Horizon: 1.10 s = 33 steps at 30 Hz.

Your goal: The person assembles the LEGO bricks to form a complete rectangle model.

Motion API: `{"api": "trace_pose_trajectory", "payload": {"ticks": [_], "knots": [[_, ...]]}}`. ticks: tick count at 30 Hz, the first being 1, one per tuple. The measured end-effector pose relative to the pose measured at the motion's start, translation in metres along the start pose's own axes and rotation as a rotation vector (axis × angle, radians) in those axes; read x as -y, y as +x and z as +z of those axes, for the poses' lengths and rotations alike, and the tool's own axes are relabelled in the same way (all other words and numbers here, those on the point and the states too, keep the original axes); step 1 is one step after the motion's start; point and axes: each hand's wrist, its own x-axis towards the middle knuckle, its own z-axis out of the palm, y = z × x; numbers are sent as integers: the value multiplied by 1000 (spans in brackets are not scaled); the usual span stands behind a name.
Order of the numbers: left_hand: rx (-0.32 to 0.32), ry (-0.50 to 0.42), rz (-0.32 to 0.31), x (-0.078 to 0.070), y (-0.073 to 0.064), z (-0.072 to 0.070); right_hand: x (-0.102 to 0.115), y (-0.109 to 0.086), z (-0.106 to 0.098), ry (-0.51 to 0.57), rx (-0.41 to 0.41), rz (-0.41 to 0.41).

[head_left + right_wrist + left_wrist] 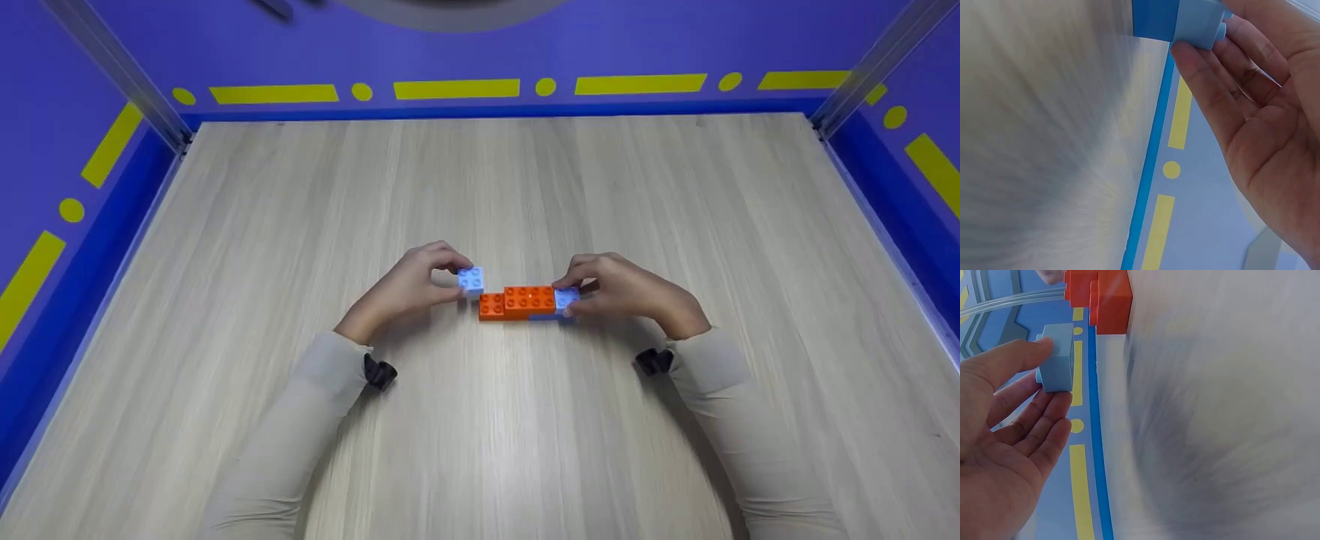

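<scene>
Between thumb and fingers my left hand [414, 281] pinches a light blue toy brick [470, 280] with a square of studs on top. In the left wrist view this brick [1057, 357] is held apart from the orange ones. Just to its right stands a joined row of bricks: a small orange brick [491, 306], a longer orange brick [529, 299] set higher, and a darker blue brick [545, 317] underneath. At the row's right end my right hand [626, 289] grips another light blue brick [566, 298]. The right wrist view shows that one sitting on the darker blue brick [1154, 19].
The wood-grain table [480, 435] spreads out around both hands. Blue panels with yellow marks [456, 89] wall it at the back and both sides. A small black device [380, 372] is strapped at the left wrist, and a similar device [654, 361] at the right.
</scene>
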Motion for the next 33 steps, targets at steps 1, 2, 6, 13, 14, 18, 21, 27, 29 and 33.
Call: {"api": "trace_pose_trajectory", "payload": {"ticks": [1, 2, 6, 13, 14, 18, 21, 27, 29, 33], "knots": [[1, -5, 6, -1, 0, 0, 0, 0, 0, 0, -1, -1], [2, -7, 10, -1, 0, 1, 1, 0, 0, -1, -3, -2], [3, -2, 14, -3, 1, 3, 2, -1, -1, -11, -2, 1], [29, 24, -7, -5, 2, 5, 3, 0, -2, -2, 7, 17], [34, 25, -11, -5, 2, 6, 3, 0, -2, 0, 7, 19], [44, 23, -7, -6, 2, 7, 3, -1, -2, 2, 10, 26], [47, 21, 2, -7, 3, 8, 2, -1, -2, -6, 6, 25], [60, 25, 7, -8, 4, 12, 2, 0, -1, -11, -7, 12], [65, 30, 10, -8, 4, 13, 2, 0, -1, 8, -4, 11], [73, 23, 25, -8, 3, 15, 1, 0, 0, 50, 4, 7]]}}
